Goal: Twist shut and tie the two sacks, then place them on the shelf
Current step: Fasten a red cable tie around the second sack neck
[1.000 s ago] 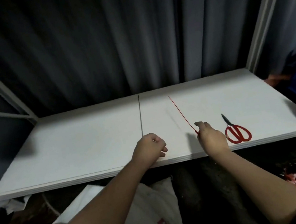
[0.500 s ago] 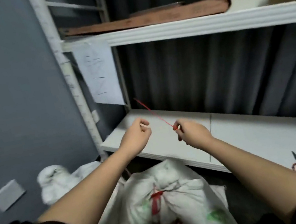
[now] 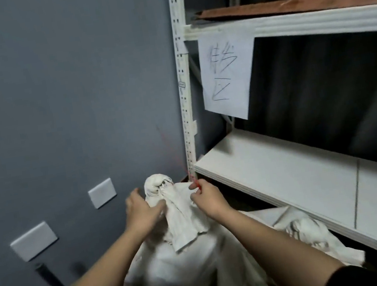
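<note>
A white sack stands on the floor below me, its neck twisted into a bunch at the top. My left hand grips that twisted neck from the left. My right hand pinches a thin red string just right of the neck; the string runs up and to the left, blurred. A second white sack lies on the floor to the right, partly under the shelf. The white shelf board runs along the right at about hand height.
A grey wall with two white cover plates is at left. The shelf's white perforated post rises right behind the sack. A paper sign hangs from the upper shelf, which carries a brown board. A dark tube leans against the wall.
My view swung left from the shelf down to the sack. Both hands came off the shelf board; the right brought the red string along, and the left took hold of the sack's neck.
</note>
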### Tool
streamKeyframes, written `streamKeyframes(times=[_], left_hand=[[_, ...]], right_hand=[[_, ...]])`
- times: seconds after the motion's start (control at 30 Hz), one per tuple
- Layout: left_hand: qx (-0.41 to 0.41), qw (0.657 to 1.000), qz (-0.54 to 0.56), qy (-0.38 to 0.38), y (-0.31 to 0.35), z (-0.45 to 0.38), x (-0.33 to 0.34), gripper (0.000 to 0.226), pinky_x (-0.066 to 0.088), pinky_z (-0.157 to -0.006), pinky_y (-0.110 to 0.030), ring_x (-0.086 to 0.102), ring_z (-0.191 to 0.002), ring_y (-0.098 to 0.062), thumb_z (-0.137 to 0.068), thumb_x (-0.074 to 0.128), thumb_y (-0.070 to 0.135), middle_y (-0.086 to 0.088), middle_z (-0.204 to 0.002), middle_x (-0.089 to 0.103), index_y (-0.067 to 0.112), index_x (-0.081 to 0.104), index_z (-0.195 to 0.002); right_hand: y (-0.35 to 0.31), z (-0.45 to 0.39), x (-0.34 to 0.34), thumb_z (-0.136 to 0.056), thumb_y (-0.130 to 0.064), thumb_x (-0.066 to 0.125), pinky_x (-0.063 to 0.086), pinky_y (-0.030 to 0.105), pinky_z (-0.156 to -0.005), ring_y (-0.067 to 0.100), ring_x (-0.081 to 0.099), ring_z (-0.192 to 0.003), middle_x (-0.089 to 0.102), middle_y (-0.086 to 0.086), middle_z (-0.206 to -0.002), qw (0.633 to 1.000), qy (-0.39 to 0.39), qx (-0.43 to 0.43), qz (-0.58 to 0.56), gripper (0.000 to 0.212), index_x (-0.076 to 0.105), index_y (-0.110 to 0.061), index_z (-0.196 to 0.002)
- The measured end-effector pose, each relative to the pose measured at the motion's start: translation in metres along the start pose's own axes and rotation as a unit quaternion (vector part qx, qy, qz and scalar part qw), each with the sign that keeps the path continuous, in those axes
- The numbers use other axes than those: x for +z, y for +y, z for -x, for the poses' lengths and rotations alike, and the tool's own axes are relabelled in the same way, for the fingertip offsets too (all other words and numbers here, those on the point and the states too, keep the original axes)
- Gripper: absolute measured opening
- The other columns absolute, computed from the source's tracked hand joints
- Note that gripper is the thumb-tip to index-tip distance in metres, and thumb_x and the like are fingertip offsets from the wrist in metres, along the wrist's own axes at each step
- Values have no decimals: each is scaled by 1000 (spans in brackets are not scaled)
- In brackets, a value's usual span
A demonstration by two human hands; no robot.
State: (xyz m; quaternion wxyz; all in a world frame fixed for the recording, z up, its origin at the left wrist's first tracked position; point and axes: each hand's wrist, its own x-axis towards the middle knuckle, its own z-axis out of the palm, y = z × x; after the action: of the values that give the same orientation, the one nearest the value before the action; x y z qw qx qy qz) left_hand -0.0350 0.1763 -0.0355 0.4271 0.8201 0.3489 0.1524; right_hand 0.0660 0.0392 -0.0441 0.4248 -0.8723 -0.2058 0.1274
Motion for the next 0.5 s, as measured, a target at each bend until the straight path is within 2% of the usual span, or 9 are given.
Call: streamKeyframes(times=[0.07,0.13,0.17,0.23,0.27,0.3,0.33,0.43,0.5], left_hand=[[-58,997,23,-54,-23,-20,10,124,30,-113,-40,32,-138,-31,-44,79,47,-17,-150,32,4,23,-147],[-110,987,79,-86,-45,-40,23,126,43,-104,-40,52,-124,-25,-32,87,54,-10,-141,49,12,36,-140],[-120,982,107,-94,-51,-45,28,107,50,-95,-35,60,-111,-20,-38,89,51,-7,-130,59,15,47,-129],[-92,976,166,-107,-46,-46,36,48,53,-73,-18,65,-88,-7,-65,85,27,-3,-111,69,21,60,-105],[-80,973,188,-106,-43,-47,42,30,50,-64,-12,63,-81,-2,-74,79,15,-1,-103,69,23,60,-97],[-81,970,207,-97,-39,-49,47,26,48,-62,-12,60,-78,0,-78,76,12,2,-97,66,23,58,-94],[-84,966,224,-93,-38,-53,49,30,50,-66,-15,61,-80,-2,-77,78,17,3,-96,64,20,57,-97],[-83,969,214,-87,-42,-63,58,109,54,-88,-34,64,-101,-13,-38,87,64,-4,-116,64,8,47,-123],[-82,974,199,-75,-46,-65,59,118,52,-94,-40,61,-107,-16,-31,85,66,-4,-120,60,6,41,-123]], right_hand=[[-1,-14,15,-85,-6,51,40,22,-90,21,55,-101,52,2,-102,1000,10,-10,-17,33,59,-10,-117],[2,-25,26,-85,-3,53,31,11,-90,18,50,-114,49,6,-119,999,5,-19,-29,39,56,-9,-124],[6,-32,32,-86,-3,54,28,10,-92,17,47,-120,49,7,-125,999,-8,-23,-39,41,55,-10,-126],[12,-41,43,-88,-2,52,30,12,-98,17,46,-124,50,6,-130,997,-42,-21,-65,40,54,-11,-127],[13,-41,46,-90,-1,51,35,13,-96,17,49,-120,53,5,-127,994,-55,-13,-95,37,55,-12,-125],[16,-43,50,-90,1,51,40,14,-93,17,53,-114,56,4,-121,988,-61,1,-145,33,56,-14,-120],[17,-44,52,-90,2,53,45,17,-89,17,57,-108,60,5,-116,980,-62,15,-188,29,56,-16,-113],[20,-42,56,-87,5,59,49,14,-67,7,60,-77,61,4,-91,963,-84,18,-256,26,52,-13,-105],[18,-38,61,-85,8,59,45,10,-59,0,55,-64,56,0,-81,964,-88,5,-252,27,51,-14,-100]])
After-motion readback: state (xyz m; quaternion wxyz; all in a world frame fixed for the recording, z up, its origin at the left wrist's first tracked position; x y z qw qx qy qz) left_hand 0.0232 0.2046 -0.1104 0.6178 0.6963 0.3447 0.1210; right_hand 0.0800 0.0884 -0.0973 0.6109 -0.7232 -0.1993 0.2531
